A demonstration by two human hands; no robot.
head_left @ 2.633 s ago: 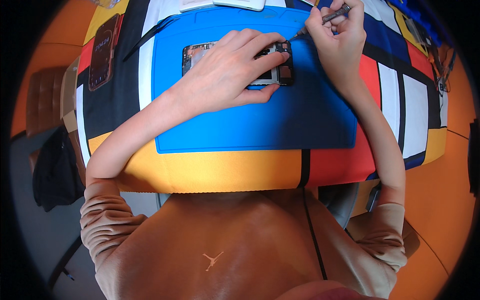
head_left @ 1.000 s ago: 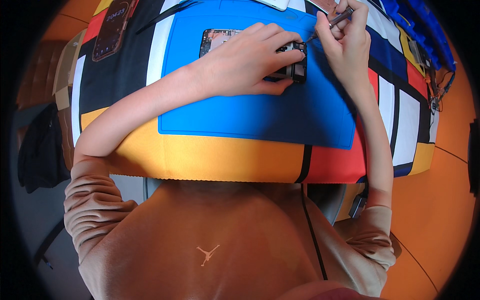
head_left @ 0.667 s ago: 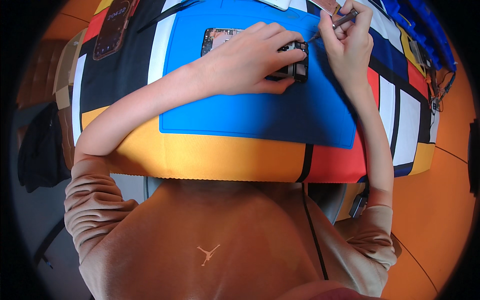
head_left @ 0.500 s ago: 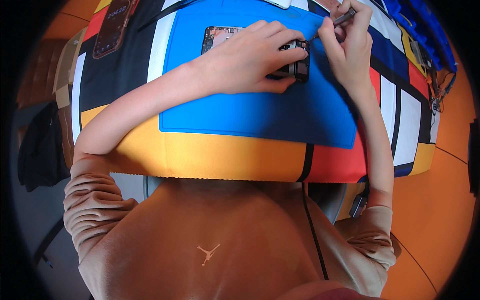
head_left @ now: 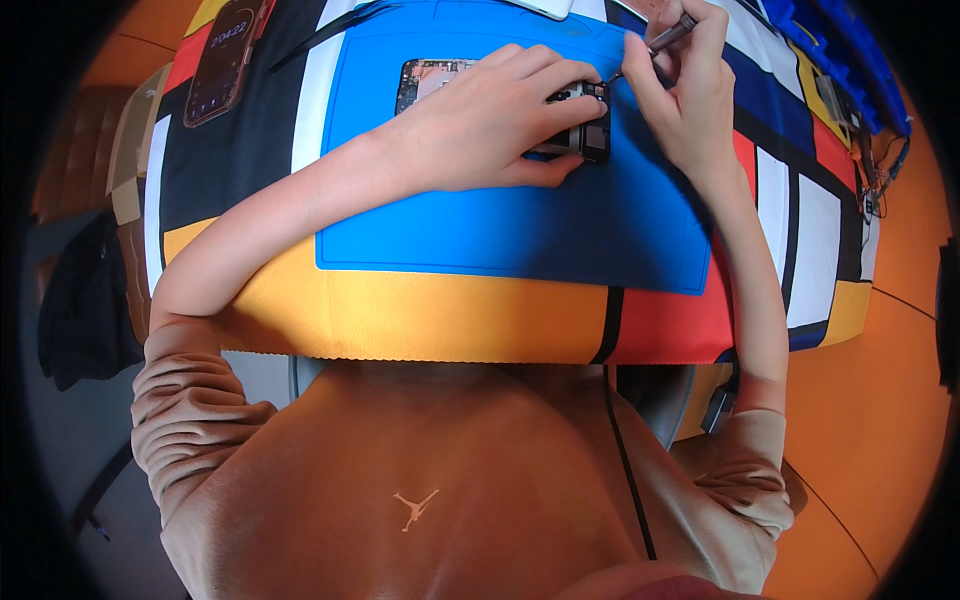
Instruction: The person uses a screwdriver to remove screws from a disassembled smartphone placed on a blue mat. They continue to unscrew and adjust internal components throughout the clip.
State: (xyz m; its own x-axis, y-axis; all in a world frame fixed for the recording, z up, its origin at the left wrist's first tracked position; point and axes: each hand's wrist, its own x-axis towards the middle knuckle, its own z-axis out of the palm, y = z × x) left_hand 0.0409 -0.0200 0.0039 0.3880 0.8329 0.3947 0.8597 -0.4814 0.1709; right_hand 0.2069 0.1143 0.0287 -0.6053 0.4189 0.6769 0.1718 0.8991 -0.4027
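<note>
On the blue work mat (head_left: pixel 450 235) lies an opened smartphone (head_left: pixel 595 138), its inner parts and dark frame exposed. My left hand (head_left: pixel 490 120) rests across its middle and steadies it, fingers spread over the right end and thumb along the near edge; much of the phone is hidden beneath. My right hand (head_left: pixel 690 115) closes its fingers round a slim dark-handled screwdriver (head_left: pixel 672 36). The tool slants down to the left, its thin tip at the phone's far right corner. Whether the tip touches a screw is too small to tell.
Another phone (head_left: pixel 222 62) with a lit screen lies at the far left of the patterned tablecloth (head_left: pixel 400 315). Thin black strands (head_left: pixel 335 32) lie near it. A white-edged object (head_left: pixel 545 8) is at the back. Blue bins (head_left: pixel 850 60) and wires (head_left: pixel 880 185) stand far right.
The opened phone and both my hands have shifted slightly left. The screwdriver has gone along with my right hand, its tip still at the phone's far right corner.
</note>
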